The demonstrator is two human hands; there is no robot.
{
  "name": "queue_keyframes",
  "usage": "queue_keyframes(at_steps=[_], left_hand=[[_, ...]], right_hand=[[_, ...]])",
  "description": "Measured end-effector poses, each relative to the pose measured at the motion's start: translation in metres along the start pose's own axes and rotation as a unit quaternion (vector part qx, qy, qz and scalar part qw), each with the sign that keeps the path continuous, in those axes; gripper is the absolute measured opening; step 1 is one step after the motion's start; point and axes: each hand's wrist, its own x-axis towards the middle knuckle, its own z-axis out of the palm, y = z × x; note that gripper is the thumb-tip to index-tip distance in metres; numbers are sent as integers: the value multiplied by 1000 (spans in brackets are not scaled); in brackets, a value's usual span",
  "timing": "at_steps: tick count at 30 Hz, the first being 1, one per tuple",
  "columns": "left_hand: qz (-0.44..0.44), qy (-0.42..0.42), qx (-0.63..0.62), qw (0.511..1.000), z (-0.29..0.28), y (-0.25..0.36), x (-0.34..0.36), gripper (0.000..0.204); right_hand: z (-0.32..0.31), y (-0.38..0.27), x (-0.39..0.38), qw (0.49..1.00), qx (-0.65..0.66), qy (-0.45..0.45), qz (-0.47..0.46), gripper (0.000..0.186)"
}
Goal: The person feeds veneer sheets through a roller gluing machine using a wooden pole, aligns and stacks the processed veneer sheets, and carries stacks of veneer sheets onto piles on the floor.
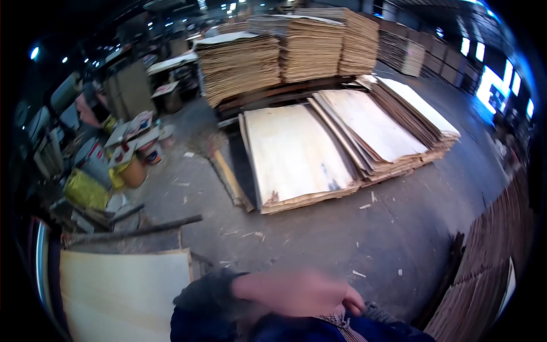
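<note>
My left hand is at the bottom centre, reaching across in front of my body, blurred so its fingers cannot be made out. My right hand is partly behind it, fingers curled; whatever they may hold is hidden. A checked cloth shows just below both hands, against my dark clothing. Left of them lies a pale veneer sheet on a stand with a dark bar. Ahead on the floor are low piles of pale veneer sheets, their edges uneven.
Tall veneer stacks rise behind the low piles. A broom lies beside them. Buckets, yellow sacks and clutter crowd the left. A dark sheet stack borders the right. Wood scraps litter the grey floor.
</note>
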Motion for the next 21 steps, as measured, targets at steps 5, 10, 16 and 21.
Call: queue_keyframes(at_steps=[5, 10, 16, 21], left_hand=[[-193, 107, 112, 969, -31, -45, 16, 29], [-237, 329, 65, 912, -50, -94, 35, 28], [-175, 489, 17, 854, -90, -147, 86, 23], [-187, 430, 13, 883, -135, -185, 167, 24]], right_hand=[[-49, 29, -18, 987, 88, 62, 121, 28], [-108, 70, -52, 958, 146, 172, 178, 22], [-166, 115, -96, 955, -23, 267, 130, 21], [-221, 132, -116, 906, 165, 343, 185, 21]])
